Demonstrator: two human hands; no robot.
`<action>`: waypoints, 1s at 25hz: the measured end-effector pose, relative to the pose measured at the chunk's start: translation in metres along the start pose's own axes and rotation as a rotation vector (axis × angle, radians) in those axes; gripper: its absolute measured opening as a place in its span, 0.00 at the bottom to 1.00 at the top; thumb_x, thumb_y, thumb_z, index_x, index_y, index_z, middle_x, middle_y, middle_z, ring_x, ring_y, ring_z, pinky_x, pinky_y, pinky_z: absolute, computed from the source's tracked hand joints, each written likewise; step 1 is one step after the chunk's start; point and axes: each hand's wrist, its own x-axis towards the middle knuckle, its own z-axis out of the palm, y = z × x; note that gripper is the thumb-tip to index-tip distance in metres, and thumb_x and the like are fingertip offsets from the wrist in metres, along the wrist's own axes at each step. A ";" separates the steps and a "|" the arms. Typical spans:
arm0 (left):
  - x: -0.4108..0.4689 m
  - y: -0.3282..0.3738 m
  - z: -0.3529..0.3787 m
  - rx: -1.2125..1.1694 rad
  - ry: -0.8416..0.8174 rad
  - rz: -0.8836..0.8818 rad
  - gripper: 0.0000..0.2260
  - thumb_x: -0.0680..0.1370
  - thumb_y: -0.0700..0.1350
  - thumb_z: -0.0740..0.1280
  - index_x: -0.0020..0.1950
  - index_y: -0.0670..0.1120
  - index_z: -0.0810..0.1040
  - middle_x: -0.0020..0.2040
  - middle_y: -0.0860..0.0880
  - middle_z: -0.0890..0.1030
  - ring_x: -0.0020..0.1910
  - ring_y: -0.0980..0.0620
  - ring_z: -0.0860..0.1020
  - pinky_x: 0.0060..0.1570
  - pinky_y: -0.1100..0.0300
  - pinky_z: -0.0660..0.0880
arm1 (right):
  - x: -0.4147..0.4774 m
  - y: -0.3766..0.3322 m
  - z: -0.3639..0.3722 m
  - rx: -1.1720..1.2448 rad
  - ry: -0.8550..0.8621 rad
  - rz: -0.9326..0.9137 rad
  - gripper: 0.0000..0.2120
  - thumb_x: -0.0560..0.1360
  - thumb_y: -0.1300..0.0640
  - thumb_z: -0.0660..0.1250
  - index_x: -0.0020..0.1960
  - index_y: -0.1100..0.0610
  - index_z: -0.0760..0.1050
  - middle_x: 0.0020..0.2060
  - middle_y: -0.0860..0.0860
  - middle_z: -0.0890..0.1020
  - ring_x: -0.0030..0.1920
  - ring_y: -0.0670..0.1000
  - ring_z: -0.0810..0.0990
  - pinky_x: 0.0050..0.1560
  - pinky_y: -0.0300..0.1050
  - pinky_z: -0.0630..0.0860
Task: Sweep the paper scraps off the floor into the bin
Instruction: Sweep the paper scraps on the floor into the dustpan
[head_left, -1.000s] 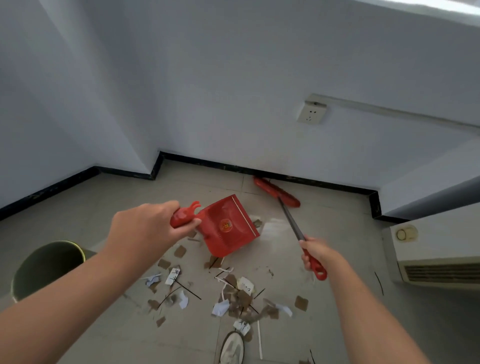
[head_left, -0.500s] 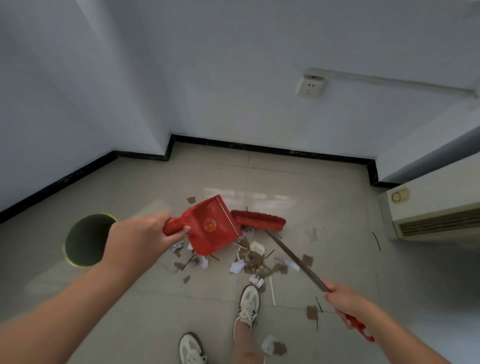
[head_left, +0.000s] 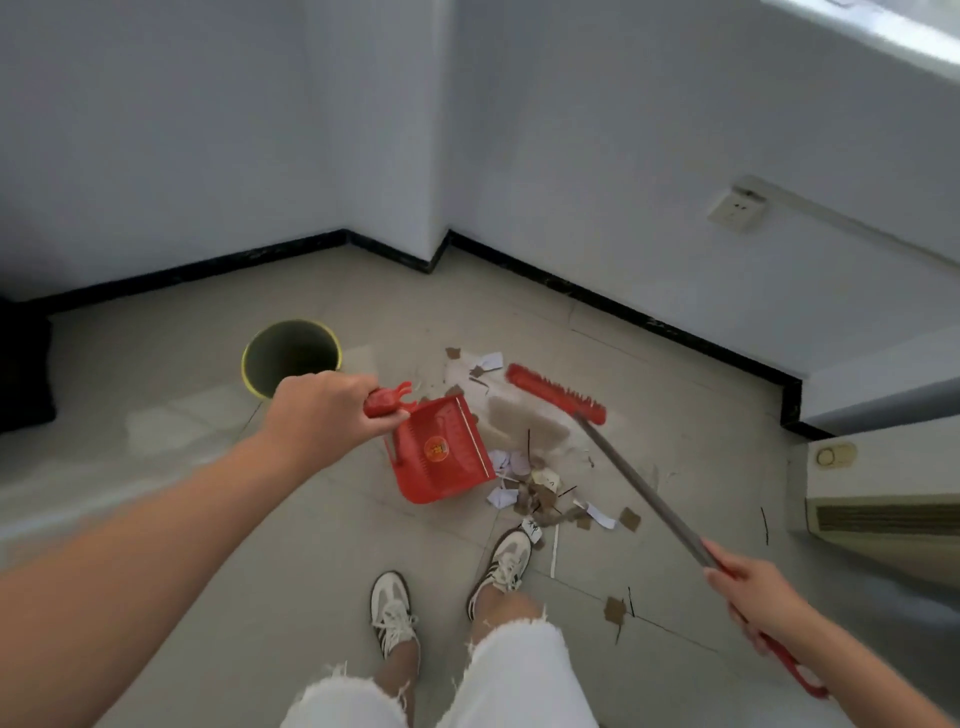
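Bin (head_left: 291, 353) mouth open – dustpan (head_left: 441, 457) crowds scraps (head_left: 535, 488)

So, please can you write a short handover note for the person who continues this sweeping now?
Left hand: holds the red dustpan by its handle, mouth toward the scrap pile.
Right hand: grips the broom; its head rests beyond the pile.
Bin: open, on the floor beyond the left hand.
Done: most scraps are gathered beside the dustpan.
Left: sweep them in, collect the strays near the right shoe, empty the pan into the bin.
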 end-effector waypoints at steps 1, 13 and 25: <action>-0.012 -0.006 0.001 -0.011 0.004 0.024 0.24 0.68 0.70 0.57 0.30 0.49 0.63 0.24 0.49 0.74 0.24 0.44 0.75 0.24 0.61 0.62 | 0.000 -0.017 -0.001 -0.004 0.012 -0.022 0.24 0.79 0.58 0.61 0.74 0.46 0.64 0.25 0.56 0.68 0.19 0.50 0.65 0.19 0.40 0.67; -0.084 -0.062 -0.019 0.039 0.036 -0.347 0.21 0.66 0.69 0.60 0.28 0.54 0.59 0.21 0.54 0.61 0.22 0.49 0.63 0.23 0.64 0.57 | 0.155 -0.267 0.129 0.104 -0.280 0.013 0.12 0.80 0.54 0.59 0.61 0.59 0.70 0.25 0.52 0.74 0.22 0.49 0.70 0.24 0.38 0.69; -0.089 -0.063 -0.021 0.035 -0.047 -0.354 0.22 0.67 0.69 0.59 0.28 0.55 0.54 0.21 0.55 0.58 0.22 0.49 0.63 0.24 0.63 0.55 | 0.095 -0.078 0.040 -0.745 -0.175 -0.182 0.22 0.81 0.55 0.51 0.74 0.43 0.63 0.26 0.50 0.73 0.19 0.45 0.70 0.20 0.36 0.70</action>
